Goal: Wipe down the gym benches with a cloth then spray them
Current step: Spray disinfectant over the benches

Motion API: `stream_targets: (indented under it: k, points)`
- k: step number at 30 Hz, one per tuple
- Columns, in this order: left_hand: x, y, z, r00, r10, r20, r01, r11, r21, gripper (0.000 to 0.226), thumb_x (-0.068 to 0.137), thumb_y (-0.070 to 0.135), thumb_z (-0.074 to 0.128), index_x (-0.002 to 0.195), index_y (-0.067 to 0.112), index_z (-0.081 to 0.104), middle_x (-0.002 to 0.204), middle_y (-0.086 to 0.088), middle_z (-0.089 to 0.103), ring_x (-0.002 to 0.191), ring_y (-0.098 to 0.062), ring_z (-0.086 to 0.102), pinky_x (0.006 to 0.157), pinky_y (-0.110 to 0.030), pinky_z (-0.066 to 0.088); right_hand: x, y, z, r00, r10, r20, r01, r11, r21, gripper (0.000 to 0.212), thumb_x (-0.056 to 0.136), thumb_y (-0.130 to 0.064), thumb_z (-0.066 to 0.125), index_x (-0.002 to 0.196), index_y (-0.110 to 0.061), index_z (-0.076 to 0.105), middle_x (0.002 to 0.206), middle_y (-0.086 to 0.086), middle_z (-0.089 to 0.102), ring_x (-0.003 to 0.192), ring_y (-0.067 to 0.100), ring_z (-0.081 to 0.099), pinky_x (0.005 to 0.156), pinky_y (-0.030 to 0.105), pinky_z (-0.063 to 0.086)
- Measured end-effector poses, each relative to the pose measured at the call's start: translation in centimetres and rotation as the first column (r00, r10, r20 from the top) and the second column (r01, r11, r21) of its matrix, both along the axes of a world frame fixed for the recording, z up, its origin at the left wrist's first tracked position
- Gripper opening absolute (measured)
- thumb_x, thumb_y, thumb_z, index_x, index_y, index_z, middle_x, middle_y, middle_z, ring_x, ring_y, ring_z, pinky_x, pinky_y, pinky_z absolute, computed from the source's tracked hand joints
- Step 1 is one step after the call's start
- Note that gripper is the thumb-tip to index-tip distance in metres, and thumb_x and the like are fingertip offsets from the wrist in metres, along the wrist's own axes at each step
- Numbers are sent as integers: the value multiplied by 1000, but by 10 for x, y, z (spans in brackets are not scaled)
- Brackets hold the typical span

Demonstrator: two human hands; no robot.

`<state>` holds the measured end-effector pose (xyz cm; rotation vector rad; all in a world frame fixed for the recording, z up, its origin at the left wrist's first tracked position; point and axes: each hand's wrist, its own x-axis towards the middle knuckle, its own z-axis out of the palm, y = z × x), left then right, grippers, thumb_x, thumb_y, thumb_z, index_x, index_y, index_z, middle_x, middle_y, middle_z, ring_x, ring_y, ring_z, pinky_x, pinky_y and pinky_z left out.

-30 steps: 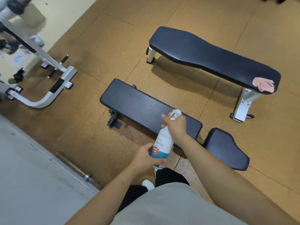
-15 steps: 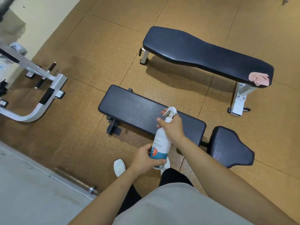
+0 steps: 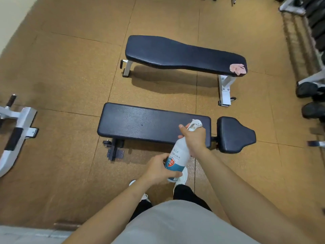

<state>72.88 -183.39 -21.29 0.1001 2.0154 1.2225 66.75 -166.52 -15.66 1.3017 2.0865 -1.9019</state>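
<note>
A white spray bottle [image 3: 177, 156] with a blue label is held in both hands over the near edge of the low black bench [image 3: 140, 124]. My right hand [image 3: 194, 138] grips its neck and trigger, with the nozzle pointing over the pad. My left hand [image 3: 159, 167] wraps the bottle's base. This bench has a separate black seat pad [image 3: 234, 134] at its right end. A second black bench [image 3: 175, 53] on white legs stands farther away, and a crumpled pink cloth [image 3: 237, 68] lies on its right end.
The floor [image 3: 70, 76] is brown rubber tiles. A white machine frame [image 3: 15, 131] sits at the left edge. A dumbbell rack [image 3: 311, 32] and black dumbbells [image 3: 311, 110] line the right side. My white shoes [image 3: 181, 176] stand just below the bottle.
The view has swung to the right, bringing the dumbbell rack into sight and pushing the white frame to the left edge. Both hands keep the same hold on the bottle.
</note>
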Motion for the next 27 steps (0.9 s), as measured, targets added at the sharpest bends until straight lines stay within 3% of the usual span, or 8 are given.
stream_targets:
  k: [4,9,15,19,21,24,27]
  points:
    - [6,-6,9,997,-68,32,66,995,70,63,70,43,92,125,33,63,115,18,69,102,-4,69,85,-21,61,21,-1,5,999,-28,-33,28,1000,7,31,84,-13,82,109,-16,63,108,4,72,83,24,76,77,43,64]
    - [15,2,16,993,-117,6,116,992,50,64,70,41,92,126,32,62,111,21,65,99,-2,67,74,-11,55,41,9,8,983,-184,6,183,981,63,21,88,-20,79,84,-16,58,84,10,73,68,25,76,74,47,63]
    - [20,17,21,981,-194,-4,194,981,30,67,67,47,92,126,31,65,115,15,71,101,-6,70,86,-27,62,64,30,12,972,-231,-45,230,973,-25,31,85,-12,81,109,-19,62,108,5,72,82,26,77,79,43,63]
    - [27,31,27,965,-257,-42,257,966,-24,69,67,47,92,129,33,63,118,17,69,101,-5,68,83,-21,60,79,42,15,942,-332,-57,333,943,17,25,88,-19,78,105,-23,60,90,4,71,69,23,75,68,37,61]
    - [31,38,31,957,-286,-54,284,958,-41,69,68,46,91,130,33,62,118,17,69,101,-4,68,82,-18,59,87,51,14,944,-324,-59,326,945,11,22,87,-20,79,99,-20,61,92,4,73,67,21,76,67,36,61]
    - [37,50,33,952,-301,-58,298,953,-59,68,70,47,90,130,33,62,119,16,69,100,-3,68,82,-19,60,97,66,13,953,-294,-78,294,956,-20,27,86,-16,80,107,-16,64,103,1,74,72,19,77,73,38,62]
    - [43,64,35,942,-321,-97,310,944,-111,69,70,48,89,131,34,61,121,16,68,102,-5,67,84,-21,59,103,78,14,942,-331,-61,333,943,14,18,88,-21,78,93,-16,62,91,5,74,66,18,76,69,37,61]
